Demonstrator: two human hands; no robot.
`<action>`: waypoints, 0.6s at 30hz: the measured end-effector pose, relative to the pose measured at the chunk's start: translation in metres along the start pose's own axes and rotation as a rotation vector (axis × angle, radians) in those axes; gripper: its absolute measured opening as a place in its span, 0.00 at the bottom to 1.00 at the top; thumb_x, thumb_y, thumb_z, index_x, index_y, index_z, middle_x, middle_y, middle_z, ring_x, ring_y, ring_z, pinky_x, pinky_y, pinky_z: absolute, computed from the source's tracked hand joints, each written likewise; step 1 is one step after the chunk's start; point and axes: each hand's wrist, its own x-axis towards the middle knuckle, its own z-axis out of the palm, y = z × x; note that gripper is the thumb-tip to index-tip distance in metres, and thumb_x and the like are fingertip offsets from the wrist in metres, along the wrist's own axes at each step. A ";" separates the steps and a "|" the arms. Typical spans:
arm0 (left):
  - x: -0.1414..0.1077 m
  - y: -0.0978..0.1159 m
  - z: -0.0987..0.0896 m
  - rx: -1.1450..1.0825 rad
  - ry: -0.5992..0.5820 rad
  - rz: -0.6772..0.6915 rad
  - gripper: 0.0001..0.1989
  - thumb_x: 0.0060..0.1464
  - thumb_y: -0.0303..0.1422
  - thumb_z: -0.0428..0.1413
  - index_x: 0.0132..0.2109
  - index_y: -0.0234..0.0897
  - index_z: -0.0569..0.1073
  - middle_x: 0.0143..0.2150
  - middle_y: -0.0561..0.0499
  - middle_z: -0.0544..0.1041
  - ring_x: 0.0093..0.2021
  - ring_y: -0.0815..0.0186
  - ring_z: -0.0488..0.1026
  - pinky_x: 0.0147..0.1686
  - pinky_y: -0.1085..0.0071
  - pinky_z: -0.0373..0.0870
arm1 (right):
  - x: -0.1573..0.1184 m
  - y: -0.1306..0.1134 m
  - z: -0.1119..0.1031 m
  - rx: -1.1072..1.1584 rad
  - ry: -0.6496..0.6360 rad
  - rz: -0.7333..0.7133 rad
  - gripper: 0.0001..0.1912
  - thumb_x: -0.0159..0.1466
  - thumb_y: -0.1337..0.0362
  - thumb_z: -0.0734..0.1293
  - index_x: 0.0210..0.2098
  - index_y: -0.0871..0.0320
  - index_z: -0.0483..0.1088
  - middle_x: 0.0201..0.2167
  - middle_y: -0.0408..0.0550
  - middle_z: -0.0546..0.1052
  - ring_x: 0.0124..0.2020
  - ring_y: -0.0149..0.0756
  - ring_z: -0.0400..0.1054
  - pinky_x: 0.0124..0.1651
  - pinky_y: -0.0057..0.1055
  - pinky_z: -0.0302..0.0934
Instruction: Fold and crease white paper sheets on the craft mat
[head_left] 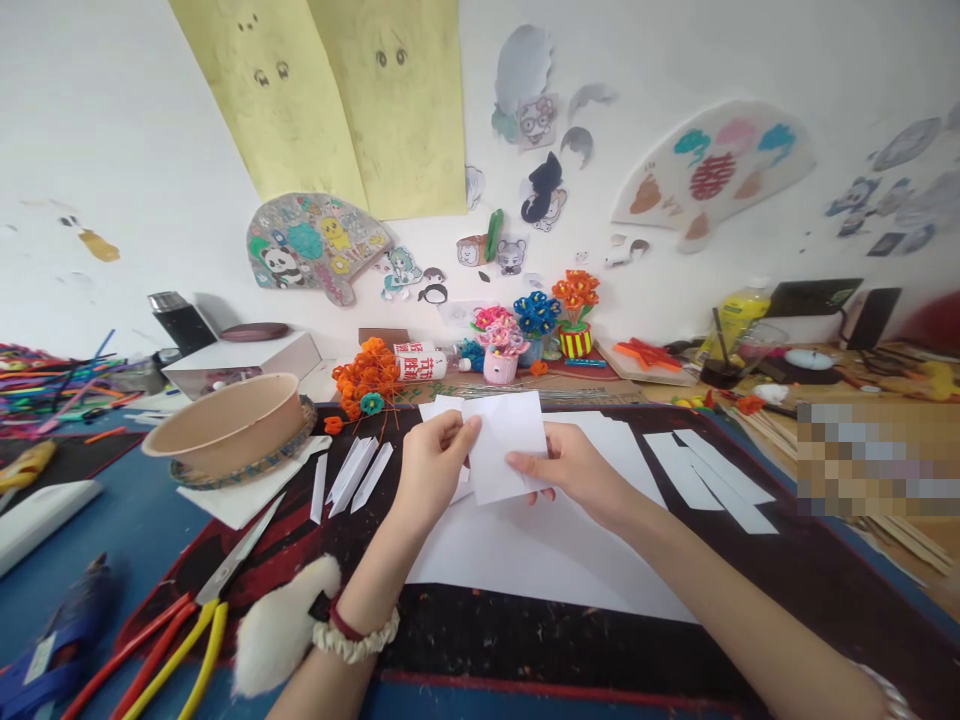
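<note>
A small white paper (pixel 510 440) is held up between both hands above the large white sheets (pixel 555 550) on the dark mat. My left hand (pixel 439 455) pinches its left edge between thumb and fingers. On the right edge, my right hand (pixel 566 465) grips it, thumb in front and fingers behind. Folded white paper strips (pixel 356 475) lie left of my left hand. Flat white strips (pixel 709 480) rest on the mat to the right.
Scissors (pixel 217 590) with red and yellow handles, a white fluffy object (pixel 285 625) and a blue glue gun (pixel 60 640) lie at the left front. A round bowl (pixel 225 425) stands behind them. Colourful handmade flowers (pixel 536 315) line the back, near the wall.
</note>
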 end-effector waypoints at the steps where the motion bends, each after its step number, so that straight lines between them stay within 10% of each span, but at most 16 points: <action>1: 0.000 0.000 0.000 0.001 0.000 0.002 0.18 0.54 0.43 0.54 0.22 0.36 0.65 0.18 0.57 0.62 0.21 0.72 0.62 0.21 0.76 0.59 | 0.000 0.000 0.000 0.001 0.001 -0.001 0.21 0.54 0.49 0.71 0.35 0.61 0.70 0.25 0.46 0.76 0.19 0.31 0.69 0.18 0.25 0.55; 18: 0.000 0.001 -0.002 -0.196 -0.019 -0.071 0.14 0.51 0.42 0.58 0.29 0.34 0.70 0.24 0.55 0.69 0.24 0.73 0.61 0.22 0.77 0.55 | -0.002 -0.003 -0.002 -0.001 -0.076 0.037 0.17 0.56 0.53 0.71 0.31 0.62 0.70 0.22 0.45 0.75 0.18 0.30 0.68 0.18 0.25 0.56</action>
